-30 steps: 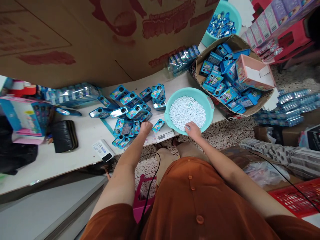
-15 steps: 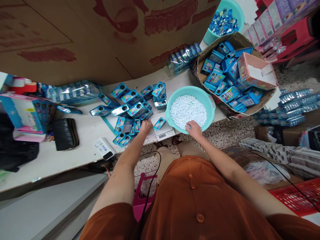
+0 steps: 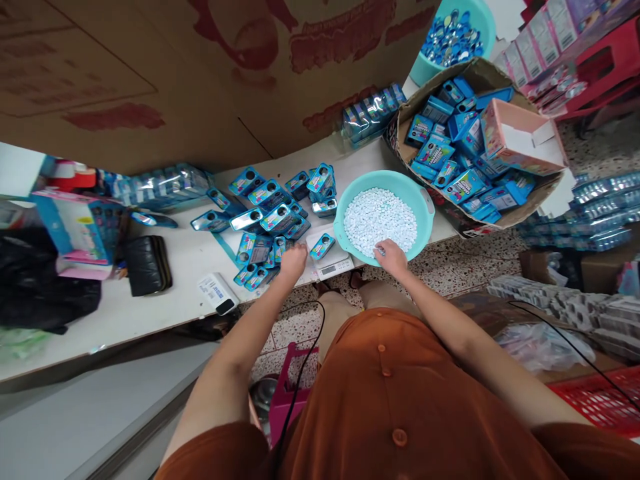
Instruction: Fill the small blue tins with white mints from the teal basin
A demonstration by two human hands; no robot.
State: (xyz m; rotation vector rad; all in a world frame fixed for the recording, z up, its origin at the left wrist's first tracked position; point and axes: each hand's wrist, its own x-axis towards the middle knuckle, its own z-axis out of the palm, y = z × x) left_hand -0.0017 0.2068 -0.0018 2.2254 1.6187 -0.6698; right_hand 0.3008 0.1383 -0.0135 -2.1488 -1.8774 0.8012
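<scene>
I see the right hand (image 3: 391, 259) narrowed over white pellets (image 3: 377, 213) and the left hand (image 3: 294, 257) curled by the tins (image 3: 261, 249), either's hold unclear to me, and the bowl (image 3: 425, 223) at the front edge of the bench (image 3: 185, 280) could tip if leaned on.

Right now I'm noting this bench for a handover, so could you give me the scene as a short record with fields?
Left hand: beside the clustered blue packs; hold unclear
Right hand: at the basin's near side, by the white pellets; hold unclear
Scale: between the hands, bearing one pack
Basin: teal, holding the pellets
Carton: right of basin, containing blue boxes and an open pink box
</scene>
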